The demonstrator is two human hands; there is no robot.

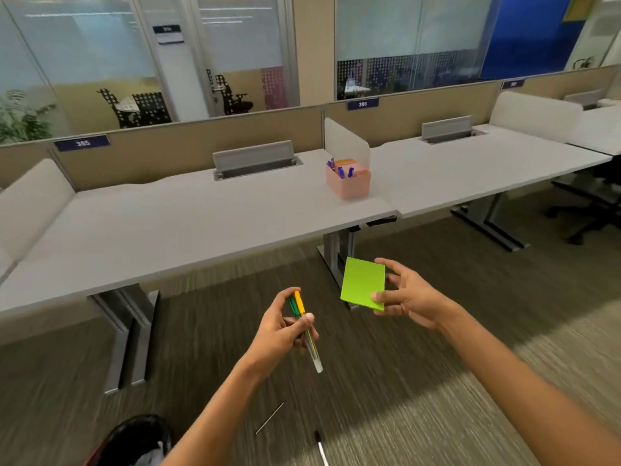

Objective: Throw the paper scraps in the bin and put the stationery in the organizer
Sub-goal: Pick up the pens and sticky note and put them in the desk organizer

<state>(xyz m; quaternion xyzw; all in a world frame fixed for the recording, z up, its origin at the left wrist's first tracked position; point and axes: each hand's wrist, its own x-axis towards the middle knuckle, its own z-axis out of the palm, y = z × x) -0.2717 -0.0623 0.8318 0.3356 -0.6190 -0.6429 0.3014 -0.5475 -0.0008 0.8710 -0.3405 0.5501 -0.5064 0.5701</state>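
Observation:
My left hand (280, 329) grips two clear pens (307, 334), one with a yellow cap and one with a green cap, held over the carpet. My right hand (408, 297) holds a lime-green sticky-note pad (361, 282) by its right edge. A pink organizer (349, 185) stands on the grey desk (184, 223) beyond both hands, with blue pens and orange and pink note pads in it. A black bin (131, 438) with white paper inside shows at the bottom left. On the floor lie a black-capped pen (321, 447) and a thin stick (270, 418).
Grey desk legs (132, 334) and a central pedestal (334, 253) stand between me and the desk. A second desk (487, 163) adjoins on the right, with an office chair base (584, 216) beyond it. Beige partitions and white dividers back the desks.

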